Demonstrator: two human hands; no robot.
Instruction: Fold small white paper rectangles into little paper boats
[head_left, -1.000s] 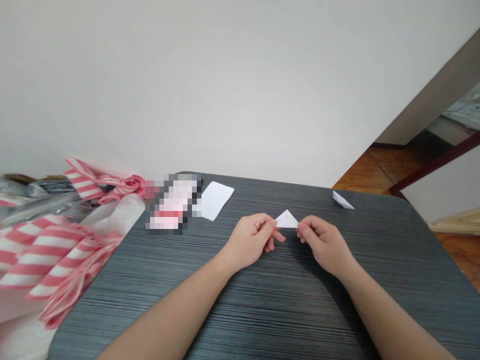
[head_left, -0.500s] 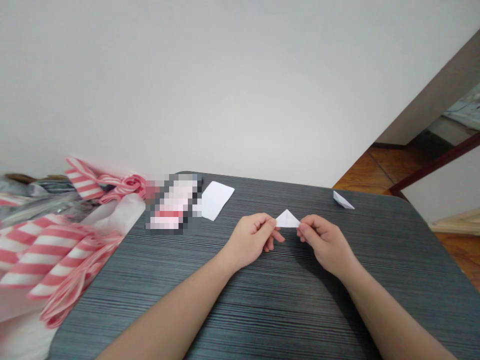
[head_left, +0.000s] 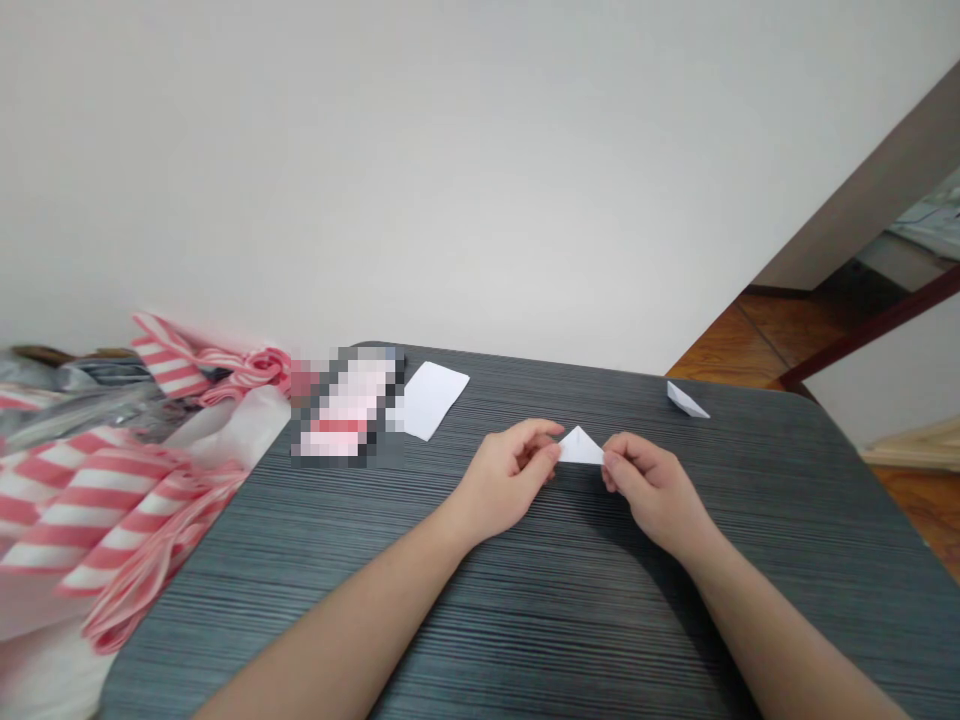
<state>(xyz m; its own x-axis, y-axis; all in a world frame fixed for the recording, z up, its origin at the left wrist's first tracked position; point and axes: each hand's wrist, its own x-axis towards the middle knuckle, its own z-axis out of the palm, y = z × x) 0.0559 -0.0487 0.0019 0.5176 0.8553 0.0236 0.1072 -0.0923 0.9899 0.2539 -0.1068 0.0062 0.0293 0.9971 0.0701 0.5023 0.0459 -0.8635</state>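
A small white folded paper triangle [head_left: 580, 446] is held between both hands above the dark striped table [head_left: 525, 620]. My left hand [head_left: 510, 480] pinches its left corner between thumb and fingers. My right hand [head_left: 649, 485] pinches its right corner, fingers curled. The lower part of the paper is hidden behind my fingers.
A flat white paper sheet [head_left: 432, 398] lies at the table's far side, beside a blurred pink and white item [head_left: 346, 410]. A small folded white paper piece [head_left: 684, 401] sits near the far right edge. Pink and white striped bags [head_left: 97, 500] pile up at the left.
The paper triangle has shifted slightly right and tilted. My left index finger has lifted and reaches over its left corner; both hands keep their pinch.
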